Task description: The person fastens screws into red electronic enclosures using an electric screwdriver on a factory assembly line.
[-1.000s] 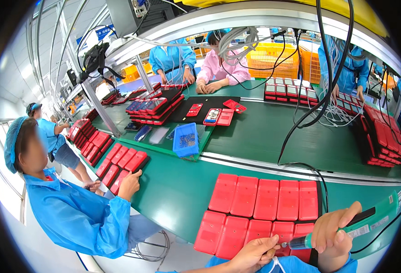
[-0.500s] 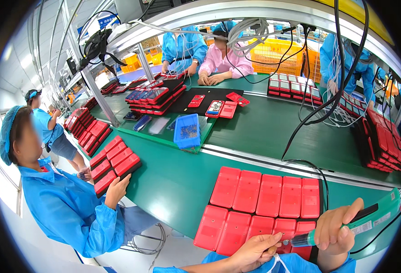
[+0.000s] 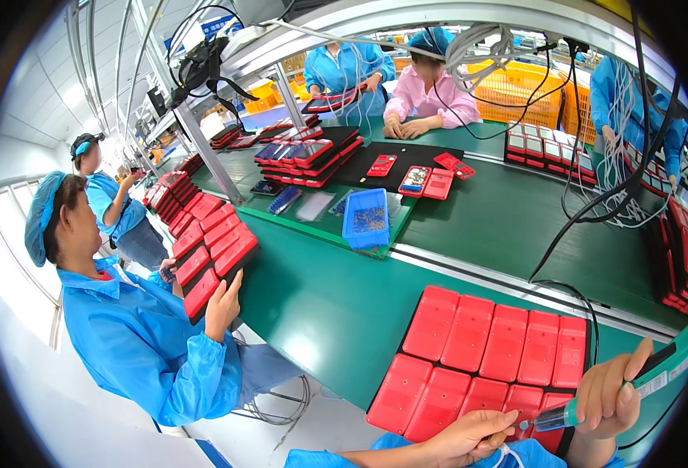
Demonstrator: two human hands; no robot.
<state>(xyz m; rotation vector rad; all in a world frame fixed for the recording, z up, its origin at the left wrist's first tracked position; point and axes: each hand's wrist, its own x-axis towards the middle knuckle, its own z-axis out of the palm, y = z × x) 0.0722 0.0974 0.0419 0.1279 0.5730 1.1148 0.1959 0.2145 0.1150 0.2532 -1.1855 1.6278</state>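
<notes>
Here the right hand (image 3: 605, 394) has its fingers wrapped around a green electric screwdriver (image 3: 594, 405), tip aimed down at the nearest of the red casings (image 3: 488, 359) laid in two rows on a black tray at the near edge of the green counter (image 3: 320, 296). The left hand (image 3: 469, 437) pinches narrowly at the bit, steadying it. Likely a screw is being driven; next, the tip must seat squarely on the following hole.
</notes>
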